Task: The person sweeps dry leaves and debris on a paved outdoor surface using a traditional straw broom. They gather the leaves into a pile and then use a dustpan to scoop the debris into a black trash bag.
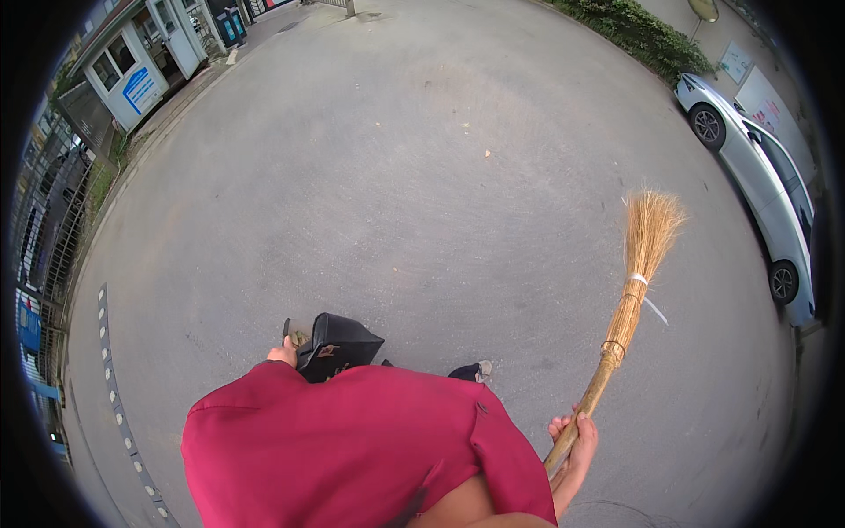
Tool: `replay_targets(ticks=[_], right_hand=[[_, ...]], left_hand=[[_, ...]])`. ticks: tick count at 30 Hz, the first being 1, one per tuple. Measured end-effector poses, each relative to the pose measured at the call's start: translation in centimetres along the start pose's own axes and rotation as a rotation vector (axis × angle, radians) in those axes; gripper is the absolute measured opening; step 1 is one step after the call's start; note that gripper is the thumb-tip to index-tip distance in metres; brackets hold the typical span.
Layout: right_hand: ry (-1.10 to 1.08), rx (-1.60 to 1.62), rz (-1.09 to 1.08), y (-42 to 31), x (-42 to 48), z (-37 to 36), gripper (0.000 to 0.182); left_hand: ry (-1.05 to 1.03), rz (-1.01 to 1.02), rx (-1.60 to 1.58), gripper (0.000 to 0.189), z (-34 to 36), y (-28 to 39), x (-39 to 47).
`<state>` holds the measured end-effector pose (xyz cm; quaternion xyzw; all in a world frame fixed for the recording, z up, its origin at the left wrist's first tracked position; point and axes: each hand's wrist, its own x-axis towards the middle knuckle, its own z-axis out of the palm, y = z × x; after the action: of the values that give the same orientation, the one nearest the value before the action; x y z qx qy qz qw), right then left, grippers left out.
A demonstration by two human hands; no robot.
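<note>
My right hand (pixel 575 439) is closed around the wooden handle of a straw broom (pixel 620 323), whose bristles point up and away to the right, with a white tie around them. At the lower left, my left hand (pixel 284 354) is beside a black dustpan-like container (pixel 343 343) and appears to hold it; its grip is partly hidden by the red sleeve. Some dry leaves (pixel 300 338) show near that hand. A shoe (pixel 484 371) shows beyond the red jacket.
Grey pavement (pixel 409 218) with scattered small leaves (pixel 488 154) spreads ahead. A silver car (pixel 759 178) is parked at the right beside a wall, below a hedge (pixel 634 33). A booth (pixel 129 72), a metal fence (pixel 66 231) and a studded strip (pixel 109 376) lie at the left.
</note>
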<state>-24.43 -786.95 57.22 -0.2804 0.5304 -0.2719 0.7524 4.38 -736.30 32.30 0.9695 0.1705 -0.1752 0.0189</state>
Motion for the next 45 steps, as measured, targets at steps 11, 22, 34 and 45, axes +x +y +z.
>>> replay_targets(ticks=[11, 22, 34, 45], right_hand=[[-0.278, 0.138, 0.311, -10.4, 25.1, 0.5, 0.020], [0.209, -0.378, 0.261, -18.5, 41.6, 2.9, 0.015], [-0.273, -0.553, 0.476, -19.9, 57.4, 22.7, 0.013], [-0.388, -0.646, 0.352, -33.5, 62.6, 30.5, 0.053]], left_hand=[[0.111, 0.130, -0.019, 0.060, -10.7, 22.4, -2.0], [-0.036, 0.182, 0.016, 0.074, -5.3, 43.1, 10.9], [-0.065, 0.124, 0.114, 0.076, -10.2, 62.4, 10.4], [-0.016, 0.087, 0.164, 0.073, -15.3, 78.8, 13.2]])
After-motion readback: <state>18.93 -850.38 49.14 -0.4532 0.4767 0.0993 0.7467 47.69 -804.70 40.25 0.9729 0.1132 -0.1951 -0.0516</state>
